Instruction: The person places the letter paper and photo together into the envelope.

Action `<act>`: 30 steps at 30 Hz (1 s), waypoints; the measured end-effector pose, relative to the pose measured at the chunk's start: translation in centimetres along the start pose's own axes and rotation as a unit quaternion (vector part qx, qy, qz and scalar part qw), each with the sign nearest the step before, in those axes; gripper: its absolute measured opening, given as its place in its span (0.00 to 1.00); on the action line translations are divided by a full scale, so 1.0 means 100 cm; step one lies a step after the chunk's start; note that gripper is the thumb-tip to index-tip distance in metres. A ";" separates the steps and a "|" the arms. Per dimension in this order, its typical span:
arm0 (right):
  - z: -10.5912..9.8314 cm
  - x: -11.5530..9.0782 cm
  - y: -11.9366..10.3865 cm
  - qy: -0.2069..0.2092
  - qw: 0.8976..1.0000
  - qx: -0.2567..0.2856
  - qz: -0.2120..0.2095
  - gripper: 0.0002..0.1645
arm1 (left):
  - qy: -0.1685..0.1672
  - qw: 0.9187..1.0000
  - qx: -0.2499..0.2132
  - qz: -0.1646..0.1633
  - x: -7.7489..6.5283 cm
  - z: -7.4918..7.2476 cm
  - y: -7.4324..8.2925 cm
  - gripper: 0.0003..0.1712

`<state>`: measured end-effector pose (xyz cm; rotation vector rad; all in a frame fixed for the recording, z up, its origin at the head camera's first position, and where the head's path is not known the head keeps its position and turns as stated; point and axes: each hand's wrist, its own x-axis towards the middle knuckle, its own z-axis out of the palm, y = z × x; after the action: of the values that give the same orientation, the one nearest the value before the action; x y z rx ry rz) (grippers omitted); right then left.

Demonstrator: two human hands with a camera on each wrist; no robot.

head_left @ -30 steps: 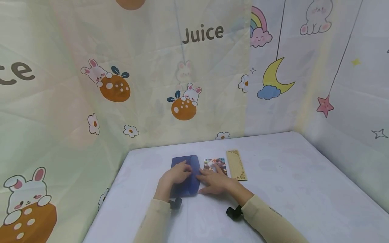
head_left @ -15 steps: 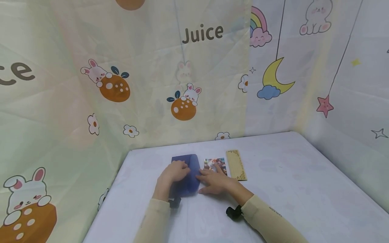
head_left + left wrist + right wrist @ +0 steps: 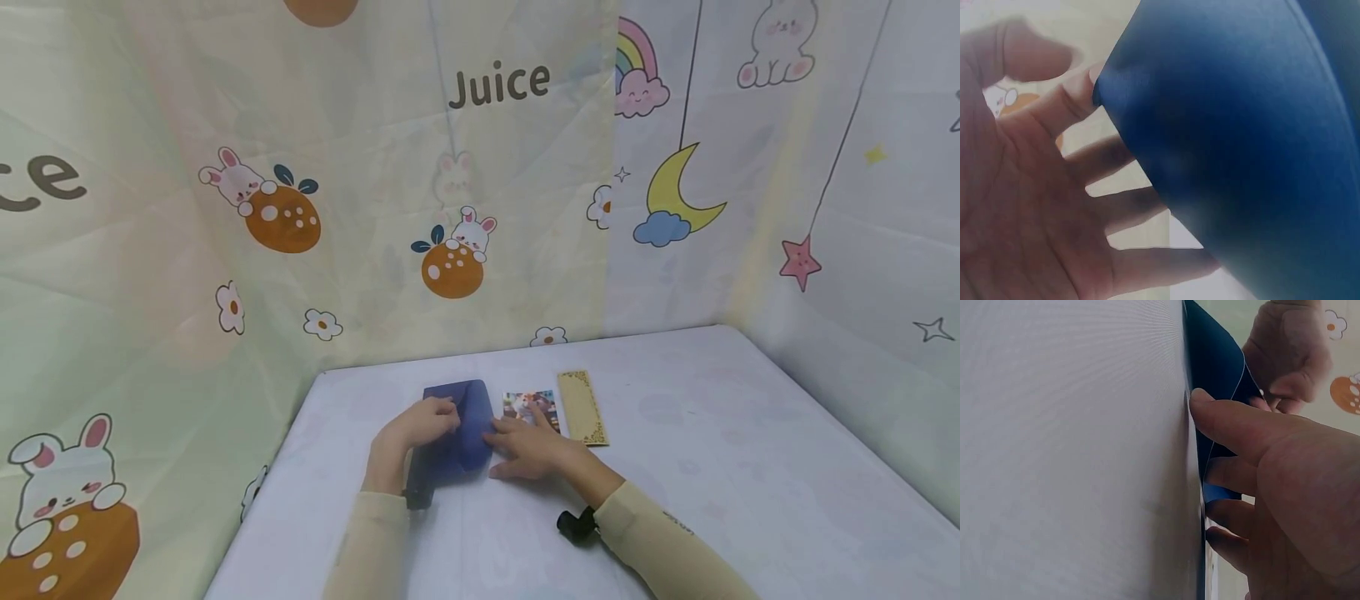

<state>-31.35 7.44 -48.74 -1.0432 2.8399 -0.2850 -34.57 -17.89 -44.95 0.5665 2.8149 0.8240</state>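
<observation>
A dark blue envelope (image 3: 474,425) lies on the white table with its flap partly raised. My left hand (image 3: 420,427) is over its left part. In the left wrist view, fingers (image 3: 1125,209) reach behind the blue flap (image 3: 1229,137), while the thumb stays apart from it. My right hand (image 3: 528,446) rests with spread fingers at the envelope's right edge. Its fingers also partly cover a colourful picture card (image 3: 517,402). In the right wrist view, the thumb (image 3: 1210,415) is down beside the envelope's blue paper (image 3: 1213,356).
Right of the card lies a tan, narrow rectangular piece (image 3: 579,400) with ornamental dark corners. The white-covered table (image 3: 697,467) is bordered by printed fabric walls (image 3: 375,167). A dark wrist camera (image 3: 577,525) sits under the right sleeve.
My left hand has drawn back leftward and the envelope's flap has lifted, so it now stands up from the body. The right hand has stayed in place.
</observation>
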 end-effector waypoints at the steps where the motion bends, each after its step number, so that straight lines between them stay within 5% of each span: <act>1: 0.000 0.000 0.000 0.000 1.000 0.001 0.001 0.42 | -0.007 1.000 -0.003 0.001 -0.001 0.000 -0.001 0.05; 19: -0.003 0.002 -0.002 0.012 1.000 0.014 0.014 0.41 | -0.032 0.999 0.012 0.036 -0.002 -0.002 -0.005 0.11; 30: -0.009 0.003 0.015 0.062 0.993 0.085 0.056 0.52 | -0.031 0.999 0.007 0.035 -0.002 -0.004 -0.004 0.12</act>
<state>-32.68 8.55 -48.15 -0.8596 2.9055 -0.5903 -34.64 -18.45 -44.79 0.6835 2.7603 0.7857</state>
